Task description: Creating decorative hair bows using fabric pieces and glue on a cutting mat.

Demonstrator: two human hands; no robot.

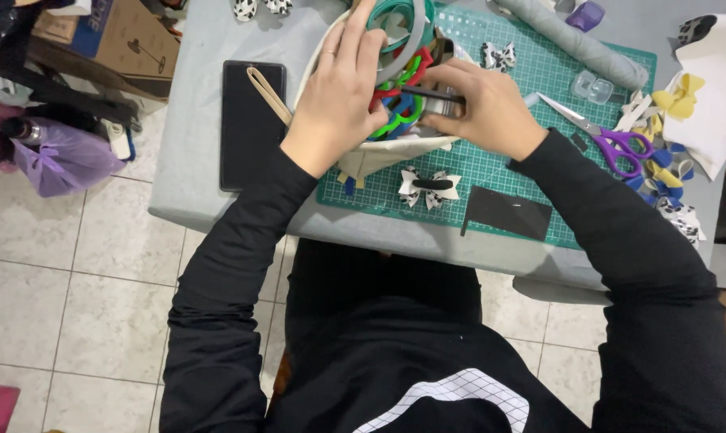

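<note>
My left hand (343, 88) rests flat on the rim of a cream fabric bag (395, 151) that holds several coloured plastic headbands (401, 112) in red, blue, green and teal. My right hand (479, 108) is at the bag's right side and pinches a thin black headband (439, 95) at its end. Both hands are over a green cutting mat (523, 68). A black-and-white spotted hair bow (431, 186) lies on the mat just below the bag.
A dark tablet (250, 124) lies left of the bag. Purple-handled scissors (611, 140) and a black strip (507, 212) lie on the mat at right. Yellow, blue and spotted bows (667, 168) crowd the right edge. A grey roll (579, 40) lies behind.
</note>
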